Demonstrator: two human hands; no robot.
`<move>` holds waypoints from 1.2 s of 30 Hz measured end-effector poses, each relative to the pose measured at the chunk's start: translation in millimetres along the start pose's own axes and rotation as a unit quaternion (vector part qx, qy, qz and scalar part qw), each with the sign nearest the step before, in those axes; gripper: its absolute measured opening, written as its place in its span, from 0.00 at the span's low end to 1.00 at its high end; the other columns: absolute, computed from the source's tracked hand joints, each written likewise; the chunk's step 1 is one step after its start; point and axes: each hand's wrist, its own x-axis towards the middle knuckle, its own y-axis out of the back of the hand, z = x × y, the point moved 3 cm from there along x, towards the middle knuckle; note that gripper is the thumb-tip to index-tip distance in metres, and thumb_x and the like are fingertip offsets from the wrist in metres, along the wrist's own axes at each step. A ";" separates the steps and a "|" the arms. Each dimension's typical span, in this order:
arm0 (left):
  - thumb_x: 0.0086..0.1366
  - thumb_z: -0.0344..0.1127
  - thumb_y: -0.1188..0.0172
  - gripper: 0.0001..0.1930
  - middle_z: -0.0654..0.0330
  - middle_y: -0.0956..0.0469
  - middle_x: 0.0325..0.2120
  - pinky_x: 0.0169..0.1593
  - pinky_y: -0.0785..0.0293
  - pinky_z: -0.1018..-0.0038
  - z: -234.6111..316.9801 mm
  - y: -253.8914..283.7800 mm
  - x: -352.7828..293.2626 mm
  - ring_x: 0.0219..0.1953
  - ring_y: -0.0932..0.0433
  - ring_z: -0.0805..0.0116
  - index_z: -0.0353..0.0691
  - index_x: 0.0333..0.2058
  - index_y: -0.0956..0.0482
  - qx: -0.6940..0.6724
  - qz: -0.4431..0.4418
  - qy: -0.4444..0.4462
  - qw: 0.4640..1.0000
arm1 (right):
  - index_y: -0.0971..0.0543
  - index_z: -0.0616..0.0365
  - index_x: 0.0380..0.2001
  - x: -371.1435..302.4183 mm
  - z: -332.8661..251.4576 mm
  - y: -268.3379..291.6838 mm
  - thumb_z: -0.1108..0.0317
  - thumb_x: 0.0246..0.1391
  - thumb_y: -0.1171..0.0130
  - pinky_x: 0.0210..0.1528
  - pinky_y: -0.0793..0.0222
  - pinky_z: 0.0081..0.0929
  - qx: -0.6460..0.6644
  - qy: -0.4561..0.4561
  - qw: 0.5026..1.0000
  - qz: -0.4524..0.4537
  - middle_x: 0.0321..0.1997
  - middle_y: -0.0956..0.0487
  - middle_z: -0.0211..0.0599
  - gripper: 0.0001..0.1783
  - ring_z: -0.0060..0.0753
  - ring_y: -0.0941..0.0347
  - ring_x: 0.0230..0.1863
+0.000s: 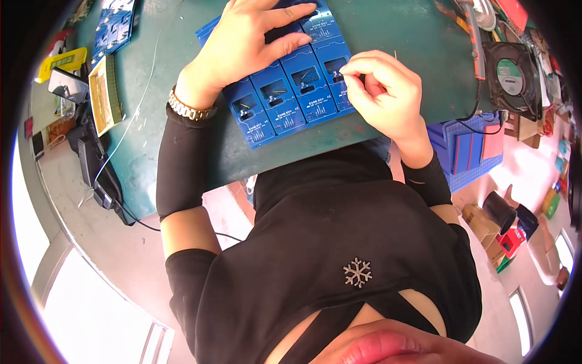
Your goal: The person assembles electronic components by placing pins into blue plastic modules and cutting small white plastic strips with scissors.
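A blue printed circuit board panel (285, 116) lies on the green mat (254, 162) in front of me. It is divided into several identical units, each with a rectangular cutout. My left hand (245, 42) rests over the upper left of the panel, its fingers spread across the boards. At the panel's right side my right hand (388, 88) is closed in a pinch, thumb and forefinger at a unit's cutout. Whatever the pinch holds is too small to make out. A thin sliver shows just above that hand's knuckles.
To the right are a soldering iron (474, 45), a black fan (514, 79) and blue trays (464, 148) beside the table. Leftward stand another blue board panel (115, 24), a yellow-edged box (104, 94) and a black device (97, 164). A thin white wire (134, 109) crosses the mat.
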 end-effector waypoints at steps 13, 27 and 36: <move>0.57 0.38 0.37 0.18 0.46 0.31 0.55 0.58 0.37 0.58 0.1 -9.7 -1.6 0.56 0.33 0.46 0.38 0.45 0.21 0.031 0.046 0.032 0.998 | 0.20 0.63 0.32 0.2 -2.1 -0.4 0.88 0.40 0.39 0.21 0.46 0.10 -0.010 -0.027 0.999 -0.016 0.29 0.22 0.29 0.14 0.09 0.45 0.16; 0.61 0.48 0.42 0.24 0.50 0.30 0.54 0.57 0.36 0.53 16.7 -18.7 -7.9 0.57 0.33 0.50 0.41 0.52 0.26 0.325 -0.004 0.082 0.942 | 0.20 0.57 0.48 4.1 -15.9 -9.1 0.87 0.45 0.40 0.23 0.38 0.14 -0.066 0.004 0.998 -0.025 0.24 0.26 0.28 0.25 0.14 0.37 0.20; 0.55 0.38 0.34 0.23 0.57 0.29 0.55 0.58 0.37 0.56 18.5 33.4 -91.0 0.57 0.32 0.52 0.45 0.51 0.24 0.154 0.144 0.146 0.967 | 0.20 0.58 0.48 0.2 -7.7 -9.7 0.86 0.44 0.37 0.23 0.42 0.13 -0.033 -0.014 0.999 -0.021 0.27 0.24 0.27 0.24 0.14 0.43 0.19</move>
